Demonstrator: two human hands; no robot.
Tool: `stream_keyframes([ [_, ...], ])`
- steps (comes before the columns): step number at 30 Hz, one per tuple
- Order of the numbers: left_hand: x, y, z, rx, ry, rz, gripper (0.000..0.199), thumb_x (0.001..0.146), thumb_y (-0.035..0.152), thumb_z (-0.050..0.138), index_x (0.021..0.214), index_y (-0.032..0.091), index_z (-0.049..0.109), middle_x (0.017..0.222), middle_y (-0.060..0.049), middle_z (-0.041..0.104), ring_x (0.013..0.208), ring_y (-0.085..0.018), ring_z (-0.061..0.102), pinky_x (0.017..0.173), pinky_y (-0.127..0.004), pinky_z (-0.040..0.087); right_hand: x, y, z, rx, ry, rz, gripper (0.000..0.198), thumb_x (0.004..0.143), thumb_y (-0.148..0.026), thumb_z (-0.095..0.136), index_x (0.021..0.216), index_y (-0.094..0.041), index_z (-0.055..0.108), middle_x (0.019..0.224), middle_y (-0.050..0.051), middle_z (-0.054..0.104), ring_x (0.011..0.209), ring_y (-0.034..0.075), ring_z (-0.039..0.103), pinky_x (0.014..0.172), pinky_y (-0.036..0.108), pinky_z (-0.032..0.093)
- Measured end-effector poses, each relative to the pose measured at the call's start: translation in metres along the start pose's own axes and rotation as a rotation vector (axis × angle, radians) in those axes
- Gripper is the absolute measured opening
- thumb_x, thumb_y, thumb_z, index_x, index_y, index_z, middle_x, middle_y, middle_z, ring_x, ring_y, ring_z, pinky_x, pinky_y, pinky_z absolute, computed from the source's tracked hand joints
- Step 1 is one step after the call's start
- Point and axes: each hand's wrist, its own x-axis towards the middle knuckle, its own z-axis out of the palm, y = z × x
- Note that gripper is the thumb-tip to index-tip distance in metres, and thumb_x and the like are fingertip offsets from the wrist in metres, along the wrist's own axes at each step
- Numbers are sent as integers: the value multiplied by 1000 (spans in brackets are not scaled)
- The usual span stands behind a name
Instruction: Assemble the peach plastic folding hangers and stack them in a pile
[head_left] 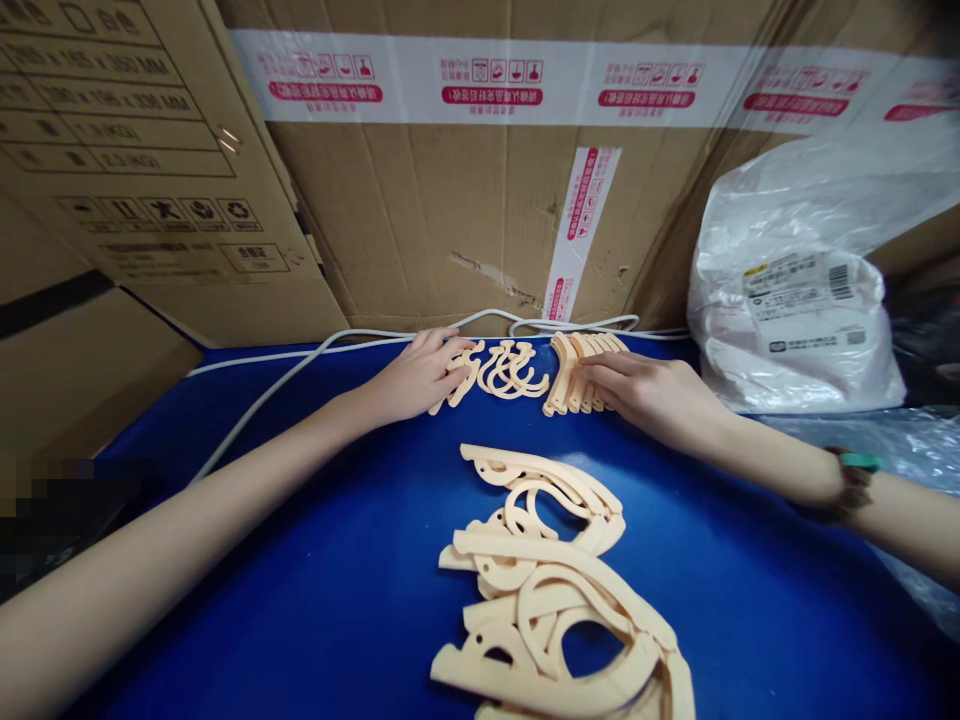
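Observation:
Beige plastic parts of folding clothes hangers lie on a blue surface. My left hand [420,375] rests over a few slim hanger arms [466,385], its thumb and fingers apart. Beside it is a small heap of hanger hooks [514,370]. My right hand [667,395] has its fingertips closed on a hanger arm at the row of curved hanger arms [561,375], partly covering the row. Nearer to me, several assembled-looking folding hangers [570,570] lie overlapped in a pile, folded, touched by neither hand.
A white cable [292,375] runs along the back of the blue surface [315,600]. Taped cardboard boxes [420,220] form a wall behind. To the right stands a white plastic bag [795,310] with a label, with clear plastic film [862,450] by it.

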Motion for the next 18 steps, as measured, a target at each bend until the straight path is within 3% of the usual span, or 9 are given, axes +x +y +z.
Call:
stream_keyframes([
  [6, -4, 20, -20, -9, 33, 72, 45, 98, 40, 34, 131, 13, 49, 142, -15, 42, 136, -26, 31, 114, -44, 26, 3, -2, 2, 107, 11, 47, 28, 96, -15, 38, 109, -15, 63, 112, 12, 68, 97, 21, 65, 73, 29, 51],
  [12, -9, 56, -48, -91, -117, 159, 35, 94, 36, 51, 124, 19, 54, 138, -9, 49, 132, -24, 38, 112, -43, 29, 5, -2, 4, 153, 11, 54, 27, 96, -18, 39, 107, -15, 63, 111, 13, 67, 98, 23, 65, 75, 31, 52],
  [18, -14, 77, -51, -116, -195, 191, 30, 95, 32, 52, 123, 20, 55, 133, -5, 53, 126, -20, 44, 108, -35, 33, 5, -2, 6, 140, -12, 47, 29, 99, -20, 35, 110, -12, 60, 117, 14, 65, 102, 23, 64, 76, 31, 51],
])
